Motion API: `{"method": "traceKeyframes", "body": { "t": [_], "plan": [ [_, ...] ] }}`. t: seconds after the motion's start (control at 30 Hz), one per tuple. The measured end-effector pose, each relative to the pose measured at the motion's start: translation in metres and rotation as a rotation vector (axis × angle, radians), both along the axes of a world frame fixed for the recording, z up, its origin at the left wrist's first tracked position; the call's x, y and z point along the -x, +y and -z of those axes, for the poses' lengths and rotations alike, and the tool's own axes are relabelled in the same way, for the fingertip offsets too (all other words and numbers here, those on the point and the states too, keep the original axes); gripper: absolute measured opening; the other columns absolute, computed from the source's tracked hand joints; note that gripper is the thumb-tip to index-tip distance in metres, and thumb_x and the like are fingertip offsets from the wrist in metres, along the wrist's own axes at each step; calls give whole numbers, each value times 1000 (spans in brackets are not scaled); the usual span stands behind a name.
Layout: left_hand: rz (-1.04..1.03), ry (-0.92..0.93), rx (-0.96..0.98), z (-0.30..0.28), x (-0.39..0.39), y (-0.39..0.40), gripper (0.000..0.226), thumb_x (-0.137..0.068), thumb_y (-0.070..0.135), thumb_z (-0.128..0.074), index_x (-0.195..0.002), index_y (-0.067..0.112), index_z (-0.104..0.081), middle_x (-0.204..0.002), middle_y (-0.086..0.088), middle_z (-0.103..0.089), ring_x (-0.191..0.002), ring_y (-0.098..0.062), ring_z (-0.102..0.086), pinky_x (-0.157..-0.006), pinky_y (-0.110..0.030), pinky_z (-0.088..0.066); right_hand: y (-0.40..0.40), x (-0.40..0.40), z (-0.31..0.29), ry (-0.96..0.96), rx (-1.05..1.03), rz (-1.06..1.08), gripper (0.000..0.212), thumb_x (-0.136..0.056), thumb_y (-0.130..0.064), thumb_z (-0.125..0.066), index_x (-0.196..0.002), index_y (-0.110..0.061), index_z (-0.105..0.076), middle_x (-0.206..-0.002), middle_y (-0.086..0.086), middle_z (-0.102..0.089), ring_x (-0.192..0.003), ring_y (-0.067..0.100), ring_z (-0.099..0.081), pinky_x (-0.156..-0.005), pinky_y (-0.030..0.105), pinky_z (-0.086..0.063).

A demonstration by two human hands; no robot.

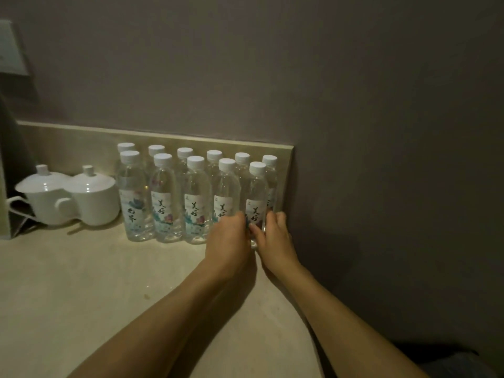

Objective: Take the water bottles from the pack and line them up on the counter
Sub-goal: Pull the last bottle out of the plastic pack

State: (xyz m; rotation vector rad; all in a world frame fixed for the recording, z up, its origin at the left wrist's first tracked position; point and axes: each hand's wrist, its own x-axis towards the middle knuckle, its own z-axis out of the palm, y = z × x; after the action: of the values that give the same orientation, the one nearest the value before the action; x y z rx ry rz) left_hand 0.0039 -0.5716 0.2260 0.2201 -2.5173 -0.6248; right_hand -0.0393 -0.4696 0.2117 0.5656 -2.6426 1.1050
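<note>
Both hands are closing on the end bottle of the front row, the one nearest the side wall. The left hand and right hand are pinching its lower body from either side. Advice: keep it upright while nudging it flush with its neighbour bottle, away from the wall, label facing forward

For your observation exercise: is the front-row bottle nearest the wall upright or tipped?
Upright: the bottle stands cap up on the counter, level with its neighbours.
</note>
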Motion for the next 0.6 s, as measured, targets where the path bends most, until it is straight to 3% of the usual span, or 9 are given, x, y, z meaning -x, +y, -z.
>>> {"method": "traceKeyframes", "body": {
  "t": [0.1, 0.23, 0.5, 0.6],
  "plan": [
    [14, -2, 15, -1, 4, -2, 11, -95, 20, -59, -99, 12, -66, -94, -8, -71, -85, -22, -67, -74, -32, -53, -2, -1, -1, 1, 37, 23, 40, -97, -37, -54, -124, -8, -49, -126, 12, -42, -111, 34, -56, -92, 48, -49],
    [20, -23, 71, -1, 8, -7, 12, -94, 18, -59, -99, 10, -67, -95, -10, -71, -86, -27, -67, -72, -34, -52, -5, 0, -1, 20, 38, 65, 47, -95, -37, -57, -129, -5, -47, -128, 14, -44, -113, 38, -54, -90, 44, -46],
    [19, -33, 143, -1, 10, -10, 13, -91, 20, -63, -99, 9, -64, -94, -11, -68, -85, -29, -66, -64, -30, -40, -10, -1, 0, 38, 36, 85, 39, -95, -38, -56, -117, -7, -47, -123, 13, -45, -108, 37, -55, -86, 46, -48],
    [54, -40, 140, 0, 9, -12, 14, -93, 20, -62, -101, 10, -62, -97, -10, -67, -87, -27, -66, -69, -30, -48, -10, -3, -2, 11, 37, 89, 39, -95, -37, -56, -120, -8, -47, -125, 13, -46, -110, 36, -55, -88, 45, -48]
  ]
}}
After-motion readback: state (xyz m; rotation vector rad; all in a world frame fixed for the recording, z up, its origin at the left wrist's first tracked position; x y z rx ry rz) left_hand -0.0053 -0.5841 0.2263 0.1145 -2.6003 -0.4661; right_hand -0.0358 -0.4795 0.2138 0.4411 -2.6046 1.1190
